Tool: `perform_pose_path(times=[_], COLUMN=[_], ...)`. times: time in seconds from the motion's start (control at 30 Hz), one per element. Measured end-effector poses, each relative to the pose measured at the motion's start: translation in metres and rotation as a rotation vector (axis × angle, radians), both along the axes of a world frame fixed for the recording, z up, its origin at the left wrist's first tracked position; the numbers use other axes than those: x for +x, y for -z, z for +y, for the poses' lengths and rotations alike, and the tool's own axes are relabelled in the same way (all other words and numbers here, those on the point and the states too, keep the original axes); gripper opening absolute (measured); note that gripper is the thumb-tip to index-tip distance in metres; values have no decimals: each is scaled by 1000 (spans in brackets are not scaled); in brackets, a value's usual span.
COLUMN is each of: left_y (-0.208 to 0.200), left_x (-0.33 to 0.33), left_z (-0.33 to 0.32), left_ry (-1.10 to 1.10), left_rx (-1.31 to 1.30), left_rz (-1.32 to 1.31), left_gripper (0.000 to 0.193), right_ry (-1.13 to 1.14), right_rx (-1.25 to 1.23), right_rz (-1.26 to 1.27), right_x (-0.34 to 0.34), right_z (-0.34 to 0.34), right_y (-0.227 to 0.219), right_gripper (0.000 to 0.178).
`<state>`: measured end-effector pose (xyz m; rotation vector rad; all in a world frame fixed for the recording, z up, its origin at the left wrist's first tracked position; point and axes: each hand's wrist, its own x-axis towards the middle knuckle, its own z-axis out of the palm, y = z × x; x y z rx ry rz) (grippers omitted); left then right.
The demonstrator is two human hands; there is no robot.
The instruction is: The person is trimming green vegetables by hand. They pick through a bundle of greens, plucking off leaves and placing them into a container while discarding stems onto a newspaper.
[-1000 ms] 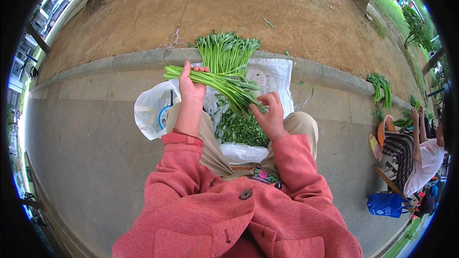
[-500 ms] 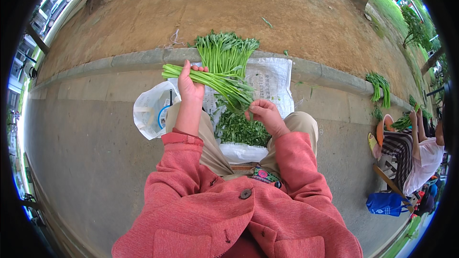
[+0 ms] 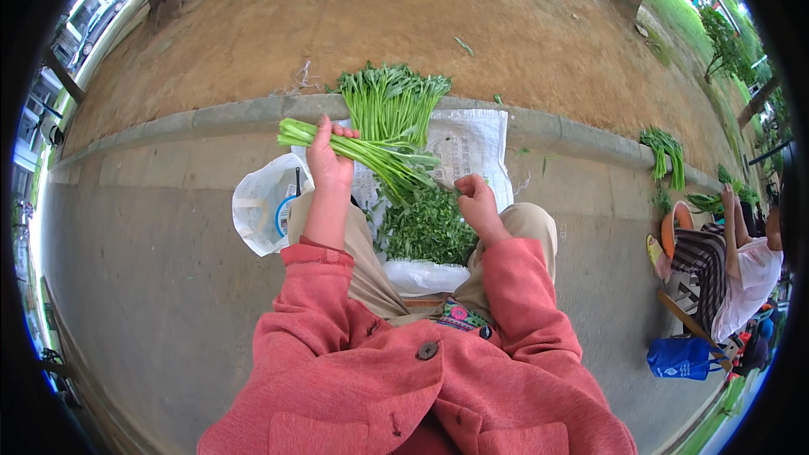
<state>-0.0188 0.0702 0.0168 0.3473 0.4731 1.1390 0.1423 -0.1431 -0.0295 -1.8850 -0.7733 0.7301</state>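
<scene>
My left hand (image 3: 331,160) is wrapped round a bunch of long green-stemmed leafy vegetables (image 3: 383,162), its leafy ends slanting down to the right. My right hand (image 3: 480,204) is closed in a pinch, a little right of the leaf tips and apart from them. What it holds, if anything, is too small to name. Beneath both hands lies a heap of loose green leaves (image 3: 428,232) on a white woven sack (image 3: 484,139). A larger row of the same stalks (image 3: 389,114) rests at the sack's far edge, leaves against the curb.
Left of my knees stands a white bag (image 3: 253,206) with a blue-rimmed item inside. A concrete curb (image 3: 227,122) borders bare soil. At right, another person (image 3: 746,286) sits by an orange basin (image 3: 672,232), a blue bag (image 3: 678,360) and more greens (image 3: 666,156).
My right hand has drawn away from the bunch's leafy end, to the right. The left hand still grips the bunch. The other person's hands have shifted slightly.
</scene>
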Motion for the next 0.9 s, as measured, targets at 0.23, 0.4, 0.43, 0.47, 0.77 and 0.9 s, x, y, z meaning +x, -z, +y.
perform_pose_path(times=[0.23,0.4,0.43,0.47,0.77,0.9], left_y=[-6,9,14,20,7,7], left_x=[23,46,47,48,45,45], left_z=[-43,-92,-97,-97,-86,-81], left_ry=[317,629,670,656,926,1001], left_rx=[248,448,504,609,808,649], left_rz=[337,526,549,616,603,526], left_gripper=[14,32,38,41,56,63], right_ry=[-169,-430,-491,-475,-483,-468], right_rx=[219,220,227,319,279,275], right_rz=[-193,247,359,375,846,1014], right_x=[4,-5,-7,-8,-19,-20], right_z=[6,19,23,24,21,24], right_y=[-33,-38,-37,-39,-34,-29], right_gripper=[50,54,55,49,30,13])
